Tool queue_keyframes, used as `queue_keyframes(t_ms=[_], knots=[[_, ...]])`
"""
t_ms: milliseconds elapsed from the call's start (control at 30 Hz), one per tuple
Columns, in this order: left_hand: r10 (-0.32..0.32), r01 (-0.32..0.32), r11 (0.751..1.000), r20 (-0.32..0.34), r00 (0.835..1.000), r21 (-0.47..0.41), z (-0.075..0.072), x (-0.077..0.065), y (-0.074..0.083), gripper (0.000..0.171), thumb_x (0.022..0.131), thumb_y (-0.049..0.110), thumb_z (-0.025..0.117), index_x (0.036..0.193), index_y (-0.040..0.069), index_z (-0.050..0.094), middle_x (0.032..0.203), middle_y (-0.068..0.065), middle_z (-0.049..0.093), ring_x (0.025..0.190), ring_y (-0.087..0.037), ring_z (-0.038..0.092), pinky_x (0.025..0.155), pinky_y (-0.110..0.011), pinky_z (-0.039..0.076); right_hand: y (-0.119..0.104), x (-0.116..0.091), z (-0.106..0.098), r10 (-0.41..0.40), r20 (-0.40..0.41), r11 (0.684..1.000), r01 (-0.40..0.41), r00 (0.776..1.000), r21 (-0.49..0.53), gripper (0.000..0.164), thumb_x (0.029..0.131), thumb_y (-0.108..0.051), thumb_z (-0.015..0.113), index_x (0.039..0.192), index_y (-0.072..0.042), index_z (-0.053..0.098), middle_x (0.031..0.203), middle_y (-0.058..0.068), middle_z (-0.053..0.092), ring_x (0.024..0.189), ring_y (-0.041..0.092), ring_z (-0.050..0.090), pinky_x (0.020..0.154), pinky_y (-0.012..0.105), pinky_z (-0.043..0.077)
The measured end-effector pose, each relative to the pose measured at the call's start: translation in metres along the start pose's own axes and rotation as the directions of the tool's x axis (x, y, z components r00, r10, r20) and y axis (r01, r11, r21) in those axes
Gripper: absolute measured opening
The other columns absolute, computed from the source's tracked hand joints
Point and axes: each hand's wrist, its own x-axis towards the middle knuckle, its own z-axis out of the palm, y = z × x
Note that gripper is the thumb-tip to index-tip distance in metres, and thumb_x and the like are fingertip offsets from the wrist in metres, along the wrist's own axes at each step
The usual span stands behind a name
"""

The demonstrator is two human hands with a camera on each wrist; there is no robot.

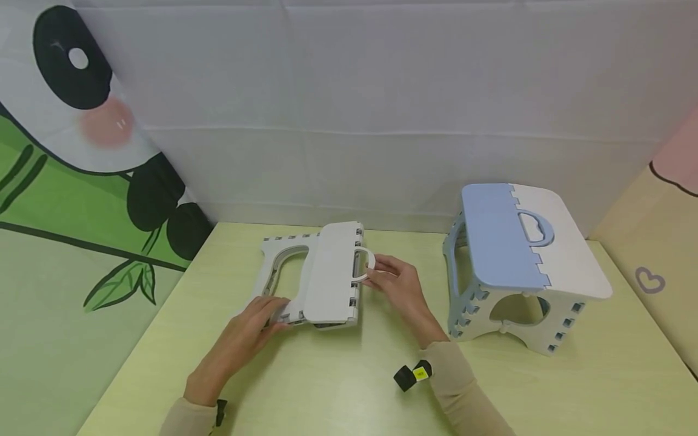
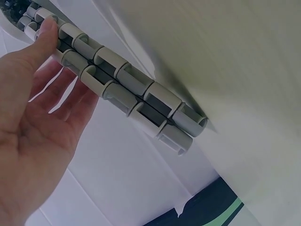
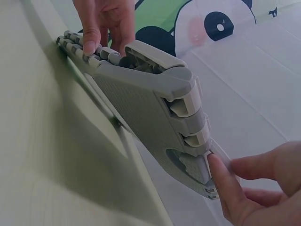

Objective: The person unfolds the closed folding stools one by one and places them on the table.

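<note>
A white and grey folding stool (image 1: pixel 332 272), folded flat, is held over the near-left part of the table, with its hinge knuckles (image 2: pixel 127 89) along the edges. My left hand (image 1: pixel 253 324) grips its near-left corner, thumb on the hinged edge in the left wrist view. At the other end, my right hand (image 1: pixel 400 287) pinches the white loop handle (image 1: pixel 371 263) between thumb and fingers. The right wrist view shows the grey ribbed side (image 3: pixel 136 108) tilted above the tabletop, casting a shadow on it. To the right stands a second folding stool (image 1: pixel 501 236), blue and white, unfolded and upright.
The pale yellow-green table (image 1: pixel 338 375) meets a white cloth backdrop (image 1: pixel 327 109) behind. A panel with a cartoon panda (image 1: pixel 71 72) borders the left side, and a beige panel (image 1: pixel 649 242) the right. A black wrist-worn device (image 1: pixel 411 375) sits by my right sleeve.
</note>
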Motion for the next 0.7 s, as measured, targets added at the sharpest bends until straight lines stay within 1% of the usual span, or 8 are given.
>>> queue_keyframes(t_ms=[67, 167, 233, 300, 433, 600, 700], knots=[[0.012, -0.012, 1.0, -0.01, 1.0, -0.007, 0.0, 0.001, 0.001, 0.041, 0.09, 0.018, 0.079, 0.124, -0.001, 0.065, 0.115, -0.012, 0.068, 0.1, -0.024, 0.064, 0.075, -0.042, 0.059, -0.003, -0.001, -0.001, -0.002, -0.001, 1.0, 0.002, 1.0, 0.001, 0.042, 0.094, 0.008, 0.068, 0.136, 0.009, 0.058, 0.125, 0.029, 0.063, 0.091, 0.017, 0.072, 0.084, 0.03, 0.061], [0.035, -0.036, 0.999, -0.032, 0.999, -0.017, 0.0, 0.002, 0.002, 0.039, 0.098, 0.028, 0.069, 0.124, -0.001, 0.065, 0.114, -0.012, 0.068, 0.099, -0.023, 0.064, 0.074, -0.041, 0.059, -0.006, -0.002, -0.002, -0.005, 0.002, 1.0, 0.005, 1.0, 0.005, 0.042, 0.094, 0.008, 0.068, 0.135, 0.009, 0.058, 0.127, 0.03, 0.062, 0.092, 0.017, 0.072, 0.084, 0.03, 0.061], [0.049, -0.05, 0.998, -0.045, 0.998, -0.025, 0.0, 0.003, 0.003, 0.041, 0.101, 0.033, 0.063, 0.124, -0.001, 0.065, 0.114, -0.012, 0.068, 0.098, -0.023, 0.064, 0.073, -0.04, 0.058, -0.008, -0.003, -0.003, -0.003, 0.003, 1.0, 0.003, 1.0, 0.013, 0.042, 0.094, 0.008, 0.068, 0.135, 0.008, 0.059, 0.128, 0.031, 0.061, 0.092, 0.016, 0.072, 0.085, 0.03, 0.06], [0.054, -0.056, 0.998, -0.05, 0.997, -0.03, 0.0, 0.004, 0.004, 0.042, 0.102, 0.034, 0.06, 0.124, -0.001, 0.064, 0.114, -0.012, 0.068, 0.097, -0.022, 0.064, 0.073, -0.039, 0.058, -0.01, -0.004, -0.004, -0.004, 0.002, 1.0, 0.004, 1.0, 0.022, 0.042, 0.094, 0.008, 0.068, 0.135, 0.008, 0.059, 0.129, 0.031, 0.061, 0.092, 0.016, 0.072, 0.085, 0.031, 0.06], [0.039, -0.04, 0.998, -0.037, 0.999, -0.041, 0.001, 0.005, 0.006, 0.04, 0.101, 0.03, 0.065, 0.124, -0.001, 0.064, 0.114, -0.011, 0.068, 0.095, -0.02, 0.062, 0.071, -0.038, 0.058, -0.013, -0.005, -0.005, -0.014, 0.001, 1.0, 0.014, 1.0, 0.028, 0.042, 0.094, 0.009, 0.068, 0.135, 0.008, 0.059, 0.128, 0.029, 0.062, 0.095, 0.019, 0.072, 0.086, 0.031, 0.06], [-0.001, 0.0, 0.999, -0.01, 1.0, -0.036, 0.003, 0.006, 0.008, 0.04, 0.092, 0.018, 0.077, 0.125, 0.0, 0.064, 0.115, -0.01, 0.068, 0.092, -0.017, 0.06, 0.068, -0.035, 0.057, -0.019, -0.007, -0.007, -0.03, 0.005, 0.999, 0.03, 1.0, 0.02, 0.042, 0.095, 0.008, 0.068, 0.136, 0.007, 0.059, 0.127, 0.028, 0.062, 0.098, 0.021, 0.072, 0.087, 0.032, 0.06], [-0.02, 0.02, 0.999, 0.0, 1.0, -0.026, 0.004, 0.007, 0.01, 0.043, 0.087, 0.014, 0.081, 0.125, 0.0, 0.064, 0.115, -0.009, 0.068, 0.092, -0.016, 0.059, 0.068, -0.035, 0.057, -0.022, -0.008, -0.007, -0.038, 0.005, 0.999, 0.038, 0.999, 0.018, 0.041, 0.095, 0.007, 0.068, 0.135, 0.007, 0.06, 0.126, 0.028, 0.063, 0.097, 0.021, 0.073, 0.087, 0.032, 0.06]])
